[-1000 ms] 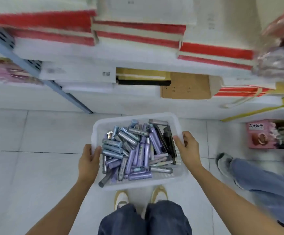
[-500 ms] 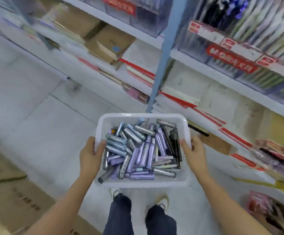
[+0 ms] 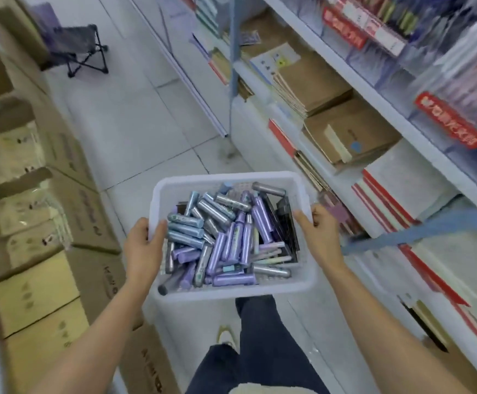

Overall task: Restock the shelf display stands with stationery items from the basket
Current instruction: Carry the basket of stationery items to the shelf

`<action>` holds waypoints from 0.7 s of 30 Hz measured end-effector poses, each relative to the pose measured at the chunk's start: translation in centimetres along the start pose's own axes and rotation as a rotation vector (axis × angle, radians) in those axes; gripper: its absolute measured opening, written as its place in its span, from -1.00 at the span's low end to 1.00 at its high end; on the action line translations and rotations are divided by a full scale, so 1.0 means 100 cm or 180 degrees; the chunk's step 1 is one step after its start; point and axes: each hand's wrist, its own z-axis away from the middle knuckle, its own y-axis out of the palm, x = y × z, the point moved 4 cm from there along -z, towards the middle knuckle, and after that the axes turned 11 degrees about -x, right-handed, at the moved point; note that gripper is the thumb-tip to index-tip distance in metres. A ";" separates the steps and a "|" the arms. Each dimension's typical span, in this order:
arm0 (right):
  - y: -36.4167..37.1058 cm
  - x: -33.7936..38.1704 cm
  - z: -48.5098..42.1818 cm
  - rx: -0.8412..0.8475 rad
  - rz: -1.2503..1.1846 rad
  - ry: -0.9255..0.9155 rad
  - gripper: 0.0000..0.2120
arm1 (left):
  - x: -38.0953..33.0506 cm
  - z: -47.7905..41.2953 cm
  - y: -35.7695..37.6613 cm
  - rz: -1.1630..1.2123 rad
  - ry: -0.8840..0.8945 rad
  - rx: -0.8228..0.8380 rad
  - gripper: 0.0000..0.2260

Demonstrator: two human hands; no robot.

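White plastic basket (image 3: 228,176), heaped with stationery tubes (image 3: 231,240), is held in the aisle beside the shelf (image 3: 379,99). Left hand (image 3: 143,248) and right hand (image 3: 322,237) have fingers clamped on opposite rims. Tilting it, or snagging the cardboard boxes (image 3: 32,288), may spill tubes.

Centre, out front: white plastic basket (image 3: 231,177); left grip (image 3: 143,251) on its left rim, right grip (image 3: 321,240) on its right rim. Purple and blue stationery tubes (image 3: 225,237) piled inside. White metal shelving (image 3: 373,96) along the right, brown cardboard cartons (image 3: 46,308) along the left, black folding stool (image 3: 80,49) farther up the aisle
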 end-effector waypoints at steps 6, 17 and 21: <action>0.107 0.072 -0.099 0.0482 0.0106 -0.0303 -0.63 | -0.011 -0.094 -0.017 0.0020 -0.0376 -0.0608 -0.72; 0.307 0.207 -0.254 0.0919 0.0121 -0.0611 -0.63 | -0.038 -0.312 -0.041 0.0121 -0.0769 -0.1113 -0.78; 0.370 0.248 -0.313 0.0994 0.0102 -0.0499 -0.70 | -0.055 -0.411 -0.041 0.0096 -0.0706 -0.1069 -0.71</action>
